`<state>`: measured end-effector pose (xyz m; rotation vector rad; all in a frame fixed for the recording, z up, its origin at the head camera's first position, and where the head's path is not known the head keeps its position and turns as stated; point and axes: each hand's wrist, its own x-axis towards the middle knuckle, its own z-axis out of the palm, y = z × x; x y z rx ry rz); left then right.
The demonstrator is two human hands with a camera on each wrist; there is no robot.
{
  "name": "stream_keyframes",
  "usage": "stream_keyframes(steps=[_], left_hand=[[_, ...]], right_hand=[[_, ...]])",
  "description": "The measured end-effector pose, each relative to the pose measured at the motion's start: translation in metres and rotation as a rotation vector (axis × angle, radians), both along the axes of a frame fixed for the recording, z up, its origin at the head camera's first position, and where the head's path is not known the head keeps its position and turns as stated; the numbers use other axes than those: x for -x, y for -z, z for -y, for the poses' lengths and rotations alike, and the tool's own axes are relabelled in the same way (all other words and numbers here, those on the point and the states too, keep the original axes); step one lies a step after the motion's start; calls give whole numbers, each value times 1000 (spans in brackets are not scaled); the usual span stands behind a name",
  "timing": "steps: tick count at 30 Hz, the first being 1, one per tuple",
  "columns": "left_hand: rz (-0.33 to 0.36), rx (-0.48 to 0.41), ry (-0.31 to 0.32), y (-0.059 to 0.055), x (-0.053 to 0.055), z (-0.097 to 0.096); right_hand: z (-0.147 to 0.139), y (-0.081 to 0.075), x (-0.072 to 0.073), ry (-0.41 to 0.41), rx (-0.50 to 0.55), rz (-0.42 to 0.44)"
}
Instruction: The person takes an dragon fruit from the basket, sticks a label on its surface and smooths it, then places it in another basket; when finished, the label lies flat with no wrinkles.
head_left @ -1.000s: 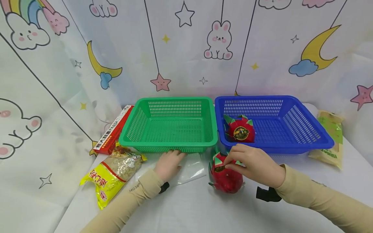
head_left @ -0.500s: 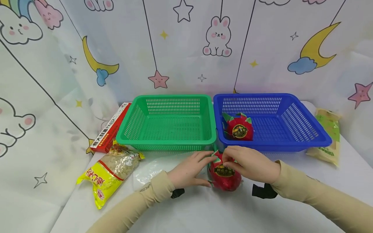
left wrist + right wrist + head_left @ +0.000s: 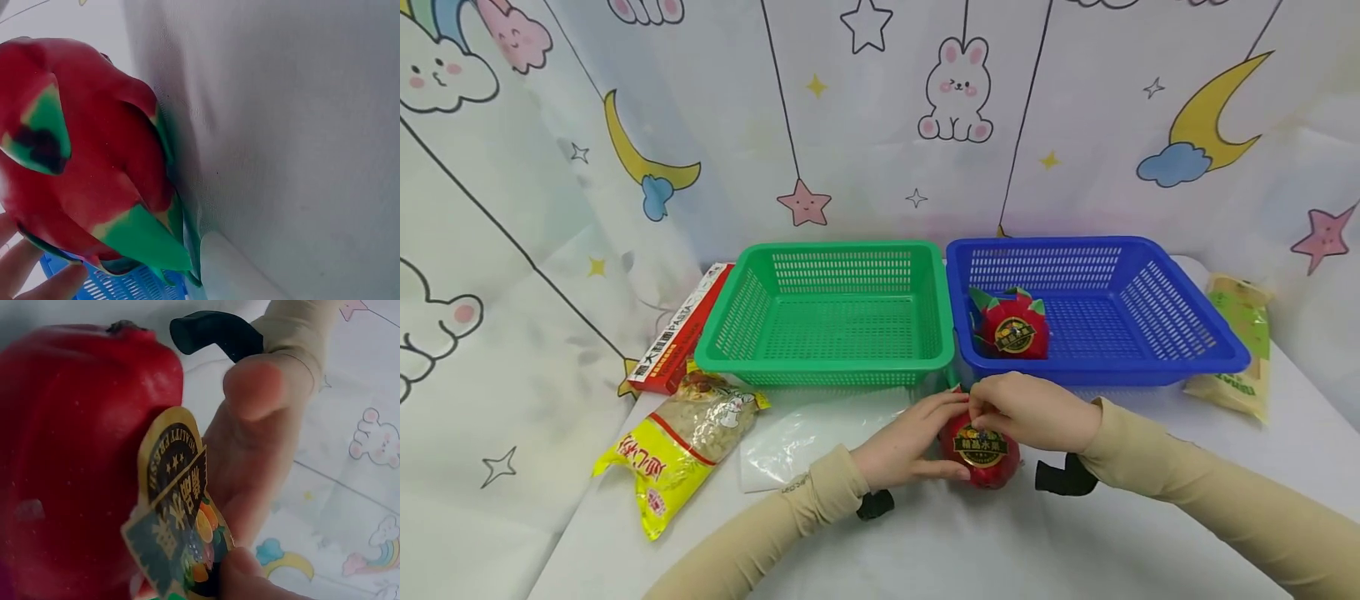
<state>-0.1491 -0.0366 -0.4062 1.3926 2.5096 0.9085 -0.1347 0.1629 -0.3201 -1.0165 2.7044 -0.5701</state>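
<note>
A red dragon fruit (image 3: 988,475) with green-tipped scales rests on the white table in front of the baskets. My left hand (image 3: 910,446) holds its left side, fingers near the top and thumb lower down; the left wrist view shows fingertips (image 3: 62,281) against its skin. A black-and-gold sticker (image 3: 178,494) with fruit pictures lies against the dragon fruit, its near edge standing off the skin. My right hand (image 3: 1033,412), fingers curled, pinches that edge. Another dragon fruit (image 3: 1015,329) with a similar sticker sits in the blue basket (image 3: 1150,367).
Left of the blue basket is a green basket (image 3: 827,367). A clear plastic bag (image 3: 805,442) lies before it. At the left are a yellow pasta bag (image 3: 688,446) and a red pasta box (image 3: 681,329). A green-and-tan packet (image 3: 1240,350) lies at the far right.
My left hand has left the plastic bag and moved right onto the dragon fruit. The dragon fruit has turned so its sticker faces up toward the head camera. The right hand stays by the sticker.
</note>
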Motion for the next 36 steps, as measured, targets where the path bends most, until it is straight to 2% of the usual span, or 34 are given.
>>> stream_keyframes(steps=[10, 15, 25, 28, 31, 33, 36], left_hand=[[25, -64, -62, 3, -2, -7], [46, -88, -87, 4, -3, -9], [68, -80, -117, 3, -4, -8], [155, -97, -153, 3, -6, -7], [308, -133, -233, 5, -9, -6], [402, -154, -286, 7, -10, -7], [487, -176, -294, 11, -10, -9]], right_hand=[[1, 9, -1, 17, -53, -91], [-1, 15, -3, 46, -41, -140], [-9, 30, -13, 234, 69, -205], [-11, 36, -16, 323, 111, -206], [-15, 43, -20, 422, 172, -151], [-18, 48, -22, 472, 217, -67], [-21, 56, -25, 506, 283, 74]])
